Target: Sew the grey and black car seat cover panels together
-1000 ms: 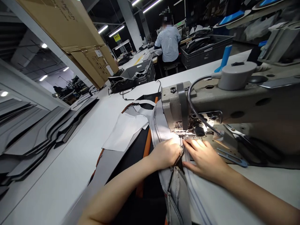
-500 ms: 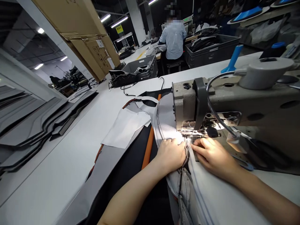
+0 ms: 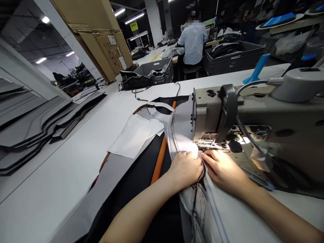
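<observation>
A sewing machine (image 3: 215, 111) stands on the right, its lamp lighting the needle area. My left hand (image 3: 186, 168) is closed on the grey fabric cover (image 3: 181, 141), gripping the thick seam just in front of the presser foot. Against the same seam, my right hand (image 3: 222, 168) presses a white strip (image 3: 211, 192) with its fingertips close to the needle area; the fingers are pinched together. Black fabric with an orange strip (image 3: 159, 162) and a loose white piece (image 3: 136, 135) spread out to the left. The needle tip is hidden behind my fingers.
Stacked grey panels (image 3: 48, 118) lie on the left of the white table (image 3: 63, 168). Blue-handled snips (image 3: 260, 180) rest beside the machine bed. Beyond the table are grey crates (image 3: 162, 71), cardboard boxes (image 3: 106, 50) and a seated person (image 3: 193, 42).
My right hand has moved left, nearer my left hand and the seam. The view has shifted a little, so the machine appears farther right. My left hand keeps its hold on the fabric.
</observation>
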`<state>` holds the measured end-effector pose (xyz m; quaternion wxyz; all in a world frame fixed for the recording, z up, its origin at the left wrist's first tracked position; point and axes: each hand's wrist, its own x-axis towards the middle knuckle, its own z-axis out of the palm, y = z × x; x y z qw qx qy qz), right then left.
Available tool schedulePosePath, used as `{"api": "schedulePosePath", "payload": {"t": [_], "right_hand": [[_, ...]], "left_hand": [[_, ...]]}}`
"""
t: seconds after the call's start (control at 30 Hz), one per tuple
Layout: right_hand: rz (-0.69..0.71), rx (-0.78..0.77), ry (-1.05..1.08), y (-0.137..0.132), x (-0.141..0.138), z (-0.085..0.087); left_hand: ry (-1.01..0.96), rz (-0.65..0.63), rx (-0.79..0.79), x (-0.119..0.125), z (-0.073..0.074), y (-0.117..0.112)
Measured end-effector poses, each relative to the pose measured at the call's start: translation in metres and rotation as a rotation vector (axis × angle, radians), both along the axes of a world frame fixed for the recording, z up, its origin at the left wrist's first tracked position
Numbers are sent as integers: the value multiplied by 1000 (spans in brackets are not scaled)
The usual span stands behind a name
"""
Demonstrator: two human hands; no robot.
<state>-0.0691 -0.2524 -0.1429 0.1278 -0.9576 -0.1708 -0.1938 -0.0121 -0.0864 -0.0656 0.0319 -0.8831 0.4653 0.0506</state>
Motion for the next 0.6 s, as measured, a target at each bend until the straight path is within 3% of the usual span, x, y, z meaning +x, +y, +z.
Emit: {"api": "schedulePosePath", "payload": {"t": [0.17, 0.33, 0.43, 0.6], "right_hand": [[-10, -47, 7, 1, 6, 5], [10, 30, -79, -1, 6, -5], [-74, 115, -112, -3, 3, -10], [-228, 187, -32, -6, -4, -7]], "left_hand": [[-7, 16, -9, 1, -3, -5], [38, -33, 16, 1, 1, 0], [123, -73, -3, -1, 5, 8], [101, -8, -20, 2, 6, 5]]}}
